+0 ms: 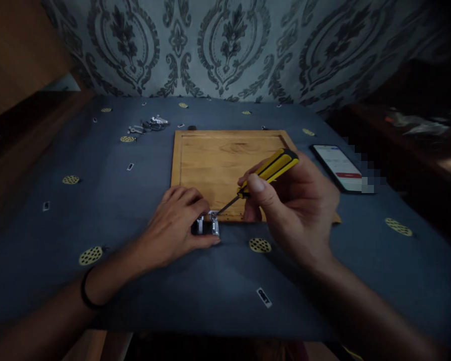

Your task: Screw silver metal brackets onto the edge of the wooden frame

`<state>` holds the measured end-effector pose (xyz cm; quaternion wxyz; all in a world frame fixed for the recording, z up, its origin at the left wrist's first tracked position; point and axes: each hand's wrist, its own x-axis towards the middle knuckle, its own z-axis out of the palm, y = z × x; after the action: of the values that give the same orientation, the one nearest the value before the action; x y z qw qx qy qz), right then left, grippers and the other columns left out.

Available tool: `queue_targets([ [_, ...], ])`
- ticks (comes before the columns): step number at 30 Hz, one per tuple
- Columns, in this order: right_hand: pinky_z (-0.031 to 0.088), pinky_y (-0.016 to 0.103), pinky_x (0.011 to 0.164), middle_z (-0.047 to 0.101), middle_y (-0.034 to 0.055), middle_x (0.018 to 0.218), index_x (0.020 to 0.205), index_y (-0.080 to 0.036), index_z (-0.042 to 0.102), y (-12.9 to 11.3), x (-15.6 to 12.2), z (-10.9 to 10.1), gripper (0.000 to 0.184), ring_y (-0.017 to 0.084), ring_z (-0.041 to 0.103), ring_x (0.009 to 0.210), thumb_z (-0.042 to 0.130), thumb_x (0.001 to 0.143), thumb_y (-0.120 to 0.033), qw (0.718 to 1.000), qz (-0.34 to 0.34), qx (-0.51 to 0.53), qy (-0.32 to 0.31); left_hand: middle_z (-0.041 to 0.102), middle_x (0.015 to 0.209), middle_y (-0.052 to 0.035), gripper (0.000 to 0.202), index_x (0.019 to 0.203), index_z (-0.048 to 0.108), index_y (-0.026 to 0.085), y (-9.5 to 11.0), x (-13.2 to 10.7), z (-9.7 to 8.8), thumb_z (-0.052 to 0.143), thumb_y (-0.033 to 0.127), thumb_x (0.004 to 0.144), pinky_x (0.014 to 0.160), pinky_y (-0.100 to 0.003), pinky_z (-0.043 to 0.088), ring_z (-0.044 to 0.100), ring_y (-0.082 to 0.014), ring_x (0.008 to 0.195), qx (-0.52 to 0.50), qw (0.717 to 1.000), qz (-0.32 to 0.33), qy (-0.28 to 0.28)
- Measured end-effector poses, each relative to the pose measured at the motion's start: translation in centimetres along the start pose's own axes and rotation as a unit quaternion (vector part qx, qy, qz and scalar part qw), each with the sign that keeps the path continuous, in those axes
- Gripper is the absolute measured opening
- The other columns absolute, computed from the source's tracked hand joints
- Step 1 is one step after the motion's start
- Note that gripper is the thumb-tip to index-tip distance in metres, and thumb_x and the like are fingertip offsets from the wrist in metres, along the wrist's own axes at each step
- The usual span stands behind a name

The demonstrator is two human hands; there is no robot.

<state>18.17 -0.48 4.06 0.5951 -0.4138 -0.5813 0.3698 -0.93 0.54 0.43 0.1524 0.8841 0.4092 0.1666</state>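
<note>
A yellow and black screwdriver [272,170] is gripped in my right hand [298,205], its shaft slanting down to the left. The screwdriver's tip meets a shiny metal hinge [215,225] at the near edge of a wooden cabinet door panel [210,160]. My left hand [178,215] holds the hinge against that edge, with the thumb below it and the fingers curled above and resting on the panel. Part of the hinge is hidden by these fingers. Small dark holes show along the panel's near edge, to the right of the hinge.
A phone [340,168] with a lit screen lies right of the panel. Several small metal parts [150,124] sit in a pile at the back left. A dark blue patterned cloth [108,200] covers the table, and patterned wallpaper [225,50] rises behind it.
</note>
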Motion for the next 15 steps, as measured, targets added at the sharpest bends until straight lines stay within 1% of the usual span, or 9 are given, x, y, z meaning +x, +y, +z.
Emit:
queue_targets([
  [7,0.043,0.022,0.035,0.061,-0.0051,0.074,0.08,-0.024,0.058,0.36,0.03,0.08,0.035,0.007,0.057,0.041,0.082,0.083,-0.049,1.0,0.017,0.01,-0.02,0.066,0.105,-0.0049,0.041,0.095,0.067,0.019,-0.1,-0.04,0.24,0.087,0.05,0.077,0.097,-0.046,0.047,0.059,-0.0279,0.104,0.007,1.0,0.004,0.007],
  [12,0.045,0.021,0.035,0.061,-0.0043,0.077,0.08,-0.023,0.056,0.6,0.03,0.12,0.037,0.006,0.057,0.042,0.08,0.085,-0.051,0.999,0.015,-0.001,-0.037,0.066,0.104,-0.0053,0.04,0.095,0.067,0.018,-0.08,-0.02,0.19,0.087,0.047,0.078,0.097,-0.046,0.046,0.06,-0.028,0.104,0.002,1.0,0.009,0.01],
  [15,0.047,0.021,0.038,0.062,-0.0044,0.078,0.083,-0.023,0.057,0.45,0.03,-0.1,0.035,0.007,0.058,0.043,0.081,0.084,-0.049,0.999,0.027,0.0,-0.047,0.066,0.106,-0.0056,0.039,0.096,0.067,0.018,-0.06,-0.01,0.17,0.087,0.047,0.078,0.098,-0.046,0.046,0.06,-0.0285,0.105,0.0,1.0,0.009,0.01],
])
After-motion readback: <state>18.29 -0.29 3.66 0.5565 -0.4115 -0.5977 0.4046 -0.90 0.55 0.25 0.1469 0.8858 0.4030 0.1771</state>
